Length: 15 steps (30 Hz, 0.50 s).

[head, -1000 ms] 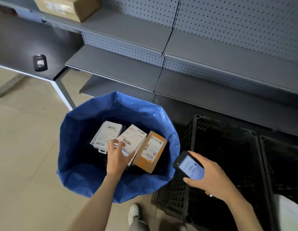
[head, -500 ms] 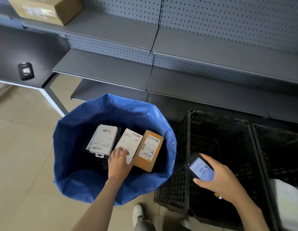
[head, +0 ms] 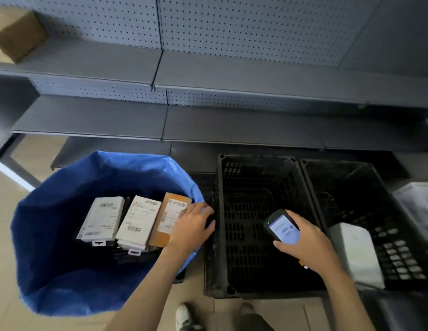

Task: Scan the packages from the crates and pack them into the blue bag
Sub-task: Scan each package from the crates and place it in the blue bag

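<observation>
The blue bag (head: 52, 271) stands open on the floor at the left. Inside it lie two white labelled packages (head: 101, 218) (head: 137, 222) and a brown labelled box (head: 168, 218), side by side. My left hand (head: 191, 226) hovers over the bag's right rim, fingers relaxed and spread, holding nothing. My right hand (head: 308, 247) grips a handheld scanner (head: 282, 226) with a lit screen above the nearer black crate (head: 220, 235). A second black crate (head: 366, 187) to its right holds a white package (head: 356, 254).
Grey metal shelves (head: 160, 75) with pegboard backs run behind the bag and crates. A cardboard box (head: 17, 34) sits on the upper shelf at the far left. More white parcels (head: 418, 206) lie at the right edge. My shoes (head: 186, 316) are at the bottom.
My left hand let go of the white package in the bag and moved right to the bag's rim. The view swung right, showing both crates.
</observation>
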Motion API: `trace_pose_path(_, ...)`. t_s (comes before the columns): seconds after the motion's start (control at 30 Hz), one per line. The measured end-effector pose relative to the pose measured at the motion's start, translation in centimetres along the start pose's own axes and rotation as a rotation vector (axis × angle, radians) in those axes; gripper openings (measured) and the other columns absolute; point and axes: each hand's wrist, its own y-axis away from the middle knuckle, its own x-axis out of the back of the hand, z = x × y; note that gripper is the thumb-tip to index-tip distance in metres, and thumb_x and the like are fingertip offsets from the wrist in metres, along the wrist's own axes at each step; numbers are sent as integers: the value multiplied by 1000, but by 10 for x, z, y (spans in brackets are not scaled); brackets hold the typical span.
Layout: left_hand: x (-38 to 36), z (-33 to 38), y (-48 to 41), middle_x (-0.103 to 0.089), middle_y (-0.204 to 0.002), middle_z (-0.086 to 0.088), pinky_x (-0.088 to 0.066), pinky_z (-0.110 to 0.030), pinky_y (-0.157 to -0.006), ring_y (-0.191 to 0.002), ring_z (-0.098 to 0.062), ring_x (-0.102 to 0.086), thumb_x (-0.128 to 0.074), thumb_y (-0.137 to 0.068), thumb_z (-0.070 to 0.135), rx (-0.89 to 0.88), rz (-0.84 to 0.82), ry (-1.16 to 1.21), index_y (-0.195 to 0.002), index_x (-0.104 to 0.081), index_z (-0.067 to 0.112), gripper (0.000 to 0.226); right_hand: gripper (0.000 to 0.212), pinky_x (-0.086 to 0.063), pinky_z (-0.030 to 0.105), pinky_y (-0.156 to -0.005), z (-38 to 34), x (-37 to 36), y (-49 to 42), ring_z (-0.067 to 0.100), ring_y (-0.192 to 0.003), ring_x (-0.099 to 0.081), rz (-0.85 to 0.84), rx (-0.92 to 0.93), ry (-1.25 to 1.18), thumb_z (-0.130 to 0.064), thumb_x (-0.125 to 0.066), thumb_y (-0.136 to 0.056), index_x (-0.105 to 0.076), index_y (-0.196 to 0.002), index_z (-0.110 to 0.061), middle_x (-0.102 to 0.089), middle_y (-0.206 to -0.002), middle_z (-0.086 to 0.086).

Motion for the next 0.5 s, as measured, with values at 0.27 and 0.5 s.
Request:
trace_pose_path(0.27, -57, 122, -56, -55, -132, 7, -49, -40, -97, -124, -18, -53, -54, -101, 40, -221, -118, -45, -127, -60, 26, 30, 94, -55, 36, -91, 114, 50, 17, 20, -120, -62, 82, -167, -73, -50, -88, -74, -42, -154, -33, -61, -141, -8)
trace_pose_path(0.5, -131, 219, -98, -52, -136, 11, -52, -40, -99, -125, -14, -52, -56, -102, 41, -220, -239, 62, -132, -59, 27, 33, 86, -54, 38, -92, 246, 111, 20, 17, -112, -62, 130, -213, -163, -39, -91, -72, -50, -147, -33, -64, -131, -8)
